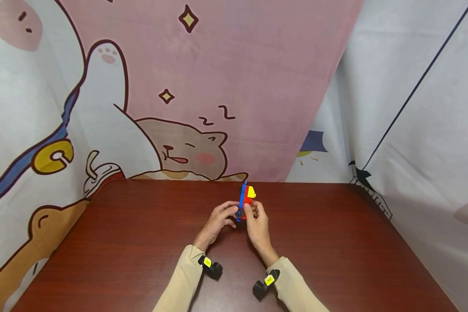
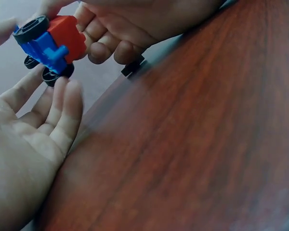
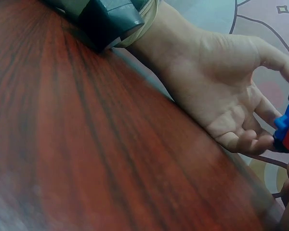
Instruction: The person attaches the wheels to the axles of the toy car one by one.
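Observation:
A small building-block toy car (image 1: 242,199) is held up over the table between both hands, tilted steeply. It has a blue chassis, a red body, a yellow block (image 1: 251,192) and black wheels (image 2: 32,30). The left hand (image 1: 215,223) has its thumb and fingers at the wheels near the car's lower end; in the left wrist view its fingertips meet a lower wheel (image 2: 58,73). The right hand (image 1: 258,229) grips the red body (image 2: 67,36) from the other side, its thumb along it. In the right wrist view, the frame's edge cuts off part of the car (image 3: 286,125).
Both hands are above a dark red-brown wooden table (image 1: 140,242). Behind it hangs a pink and white cartoon cloth (image 1: 265,86), with white cloth (image 1: 425,108) at the right. Black wrist cameras (image 1: 212,268) are strapped over the beige sleeves (image 1: 179,281).

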### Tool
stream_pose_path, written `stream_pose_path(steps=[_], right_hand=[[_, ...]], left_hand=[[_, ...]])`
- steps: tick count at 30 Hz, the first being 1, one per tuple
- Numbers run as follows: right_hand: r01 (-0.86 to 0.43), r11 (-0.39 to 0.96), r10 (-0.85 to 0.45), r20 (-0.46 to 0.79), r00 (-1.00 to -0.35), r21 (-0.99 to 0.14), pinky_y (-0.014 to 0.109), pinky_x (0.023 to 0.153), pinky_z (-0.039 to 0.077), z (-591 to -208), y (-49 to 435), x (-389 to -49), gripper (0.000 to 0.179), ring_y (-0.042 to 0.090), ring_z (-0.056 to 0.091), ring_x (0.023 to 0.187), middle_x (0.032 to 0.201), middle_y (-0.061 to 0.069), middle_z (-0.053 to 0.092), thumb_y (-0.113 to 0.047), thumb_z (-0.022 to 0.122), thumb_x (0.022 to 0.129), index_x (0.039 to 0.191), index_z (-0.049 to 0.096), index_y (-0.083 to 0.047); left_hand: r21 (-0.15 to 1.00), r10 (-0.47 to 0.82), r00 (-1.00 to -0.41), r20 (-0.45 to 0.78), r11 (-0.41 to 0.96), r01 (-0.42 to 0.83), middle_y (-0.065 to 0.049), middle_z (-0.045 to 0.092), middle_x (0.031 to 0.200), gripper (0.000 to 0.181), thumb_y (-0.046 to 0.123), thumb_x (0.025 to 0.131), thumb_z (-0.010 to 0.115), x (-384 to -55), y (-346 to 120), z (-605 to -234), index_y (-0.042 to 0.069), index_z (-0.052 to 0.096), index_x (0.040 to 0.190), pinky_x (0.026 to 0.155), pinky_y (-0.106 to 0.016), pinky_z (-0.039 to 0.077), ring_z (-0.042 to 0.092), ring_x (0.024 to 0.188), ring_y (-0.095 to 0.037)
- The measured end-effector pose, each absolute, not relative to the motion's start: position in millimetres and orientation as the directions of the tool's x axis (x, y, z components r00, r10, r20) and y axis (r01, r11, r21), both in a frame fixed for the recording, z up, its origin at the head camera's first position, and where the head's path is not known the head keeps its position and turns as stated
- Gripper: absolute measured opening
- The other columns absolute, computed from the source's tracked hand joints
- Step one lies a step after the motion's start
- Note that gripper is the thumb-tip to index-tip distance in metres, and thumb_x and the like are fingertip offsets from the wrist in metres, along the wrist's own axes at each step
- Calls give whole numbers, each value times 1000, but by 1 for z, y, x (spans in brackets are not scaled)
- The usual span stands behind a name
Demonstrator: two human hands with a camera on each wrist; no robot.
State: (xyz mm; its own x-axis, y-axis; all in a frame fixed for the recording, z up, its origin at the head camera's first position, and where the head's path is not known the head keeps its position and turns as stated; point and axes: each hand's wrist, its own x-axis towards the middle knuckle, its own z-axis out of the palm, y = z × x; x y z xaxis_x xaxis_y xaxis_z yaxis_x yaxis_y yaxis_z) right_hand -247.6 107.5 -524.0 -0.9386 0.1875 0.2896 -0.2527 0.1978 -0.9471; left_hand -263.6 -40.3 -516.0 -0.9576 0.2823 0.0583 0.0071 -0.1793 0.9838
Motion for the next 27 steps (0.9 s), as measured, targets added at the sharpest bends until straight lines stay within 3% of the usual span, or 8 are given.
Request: stream_pose_path(steps=[4,12,21,27], right_hand=[[-278,205,176,314,-933,-939,18,61,42,-512,106,-240,26,4,52,68,86,6,59,-18,61,100,115,60,4],[-304,249,93,335,-938,-920,18,60,42,-484,101,-220,16,3,50,66,78,9,58,-10,65,95,99,61,5],[-284,248,66,308,-949,-926,18,61,42,-484,103,-221,21,7,51,67,80,11,61,-16,64,97,102,62,5],[-269,194,104,292,-951,-943,18,58,44,-487,106,-224,31,6,50,65,83,4,56,-19,59,101,120,55,5]], left_hand=[[981,216,-974,68,-194,26,4,64,87,39,22,99,58,-263,-37,-516,-8,61,123,60,-23,50,57,76,-13],[979,183,-981,69,-200,31,3,67,94,37,22,98,62,-263,-34,-516,-8,61,119,73,-22,54,64,81,-7],[981,177,-983,43,-196,8,4,66,89,32,23,97,62,-265,-34,-519,-6,63,110,71,-24,55,64,78,-9],[988,218,-974,56,-151,23,3,64,89,30,23,94,65,-264,-33,-518,-4,64,108,72,-24,56,64,79,-8]])
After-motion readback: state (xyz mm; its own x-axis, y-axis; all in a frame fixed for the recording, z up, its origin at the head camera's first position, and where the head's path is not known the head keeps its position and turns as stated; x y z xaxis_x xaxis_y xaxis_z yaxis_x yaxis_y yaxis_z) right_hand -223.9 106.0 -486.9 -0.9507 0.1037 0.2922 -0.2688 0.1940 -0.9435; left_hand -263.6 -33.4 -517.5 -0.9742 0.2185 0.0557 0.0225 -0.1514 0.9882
